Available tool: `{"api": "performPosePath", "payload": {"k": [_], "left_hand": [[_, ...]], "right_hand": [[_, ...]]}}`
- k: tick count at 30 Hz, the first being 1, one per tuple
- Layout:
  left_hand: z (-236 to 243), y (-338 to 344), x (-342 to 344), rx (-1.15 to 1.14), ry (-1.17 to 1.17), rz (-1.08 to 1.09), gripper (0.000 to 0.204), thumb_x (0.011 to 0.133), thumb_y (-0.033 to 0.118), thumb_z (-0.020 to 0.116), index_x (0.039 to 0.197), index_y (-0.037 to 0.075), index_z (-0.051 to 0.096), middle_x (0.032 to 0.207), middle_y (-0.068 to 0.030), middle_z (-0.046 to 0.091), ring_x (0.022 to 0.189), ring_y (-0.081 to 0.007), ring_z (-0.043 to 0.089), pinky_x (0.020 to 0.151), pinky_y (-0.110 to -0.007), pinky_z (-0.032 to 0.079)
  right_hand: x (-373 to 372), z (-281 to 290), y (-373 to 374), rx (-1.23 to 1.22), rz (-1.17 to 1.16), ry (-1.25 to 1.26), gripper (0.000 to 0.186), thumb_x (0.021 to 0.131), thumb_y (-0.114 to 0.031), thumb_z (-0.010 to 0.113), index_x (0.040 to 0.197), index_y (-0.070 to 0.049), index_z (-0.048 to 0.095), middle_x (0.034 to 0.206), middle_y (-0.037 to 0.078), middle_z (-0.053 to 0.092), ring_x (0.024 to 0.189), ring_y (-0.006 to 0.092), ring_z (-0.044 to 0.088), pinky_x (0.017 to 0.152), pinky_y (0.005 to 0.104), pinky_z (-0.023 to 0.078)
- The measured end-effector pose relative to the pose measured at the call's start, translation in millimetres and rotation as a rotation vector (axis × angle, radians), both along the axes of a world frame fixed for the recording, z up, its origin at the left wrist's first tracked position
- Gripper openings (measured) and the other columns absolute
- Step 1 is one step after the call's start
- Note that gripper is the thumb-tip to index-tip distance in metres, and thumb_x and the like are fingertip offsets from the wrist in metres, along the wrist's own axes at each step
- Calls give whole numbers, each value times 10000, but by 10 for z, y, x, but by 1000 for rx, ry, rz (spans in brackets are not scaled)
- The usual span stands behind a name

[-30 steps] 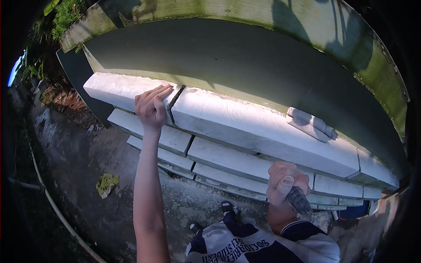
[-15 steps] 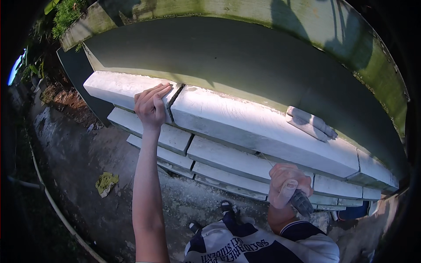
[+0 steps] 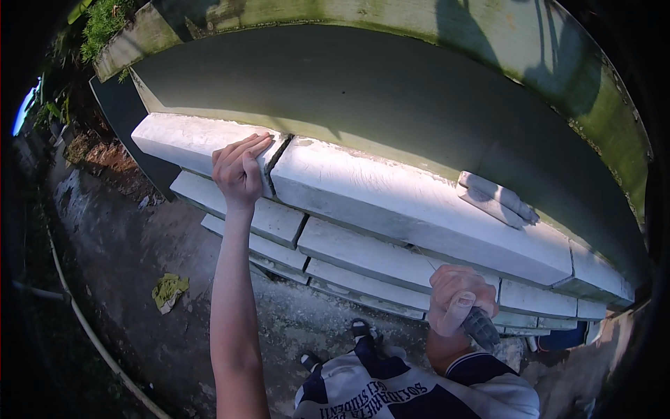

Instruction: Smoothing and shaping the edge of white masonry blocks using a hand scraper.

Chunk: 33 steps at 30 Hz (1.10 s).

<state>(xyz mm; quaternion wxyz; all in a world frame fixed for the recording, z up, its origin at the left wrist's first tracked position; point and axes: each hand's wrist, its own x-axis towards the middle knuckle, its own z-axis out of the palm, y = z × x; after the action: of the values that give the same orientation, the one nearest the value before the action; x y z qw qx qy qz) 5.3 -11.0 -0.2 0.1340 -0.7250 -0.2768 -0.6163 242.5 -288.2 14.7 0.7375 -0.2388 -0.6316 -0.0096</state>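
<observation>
In my head view, a smooth, chalky long white block (image 3: 412,199) is my landmark, one of three angular blocks I count in the top row. Left of its dark gap, my left hand (image 3: 239,174) lies over the short white block (image 3: 188,136), fingers extended close together. Below its right half, my right hand (image 3: 460,297) is wrapped around one dark, ridged handle (image 3: 481,329). One grey, rounded object (image 3: 497,199) rests on its right half. Compared with a second ago, my right fist sits slightly lower; my left hand hasn't shifted.
</observation>
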Motion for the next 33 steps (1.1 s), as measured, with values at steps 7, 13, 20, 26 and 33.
{"api": "performPosePath", "payload": {"k": [7, 13, 20, 26, 33], "left_hand": [[-7, -25, -12, -5, 6, 13, 382, 931, 136, 435, 964, 146, 816, 1011, 11, 791, 1000, -143, 730, 862, -276, 450], [1, 9, -10, 20, 10, 12, 383, 932, 144, 433, 965, 142, 815, 1008, 6, 791, 1001, -149, 731, 865, -275, 450], [-2, -22, 32, 3, 4, -3, 387, 931, 141, 430, 970, 150, 815, 1010, 8, 791, 1013, -149, 729, 877, -285, 450], [3, -10, 23, 2, 1, -1, 384, 920, 139, 433, 967, 143, 815, 1015, 13, 790, 1002, -154, 729, 879, -288, 449], [-1, -31, 38, -8, -4, 6, 385, 919, 126, 433, 969, 138, 815, 1015, 9, 790, 1005, -153, 729, 879, -287, 450]], "right_hand": [[-9, -48, 25, -77, 13, 65, 314, 1015, -111, 526, 733, -87, 389, 498, 10, 450, 403, 134, 404, 425, 306, 386], [-11, -36, 40, -156, -23, 0, 291, 1022, -115, 515, 766, -90, 380, 505, 21, 457, 407, 126, 397, 449, 315, 428], [14, -20, 57, -110, -118, 11, 341, 1030, -113, 507, 733, -105, 339, 501, 16, 458, 367, 113, 350, 390, 299, 380], [24, 83, 11, -60, -154, -25, 303, 1037, -121, 500, 772, -111, 354, 498, -4, 429, 374, 103, 348, 388, 294, 362], [82, -164, 95, -217, -118, 100, 253, 990, -45, 553, 768, -48, 430, 554, 39, 504, 456, 146, 454, 444, 311, 424]]}}
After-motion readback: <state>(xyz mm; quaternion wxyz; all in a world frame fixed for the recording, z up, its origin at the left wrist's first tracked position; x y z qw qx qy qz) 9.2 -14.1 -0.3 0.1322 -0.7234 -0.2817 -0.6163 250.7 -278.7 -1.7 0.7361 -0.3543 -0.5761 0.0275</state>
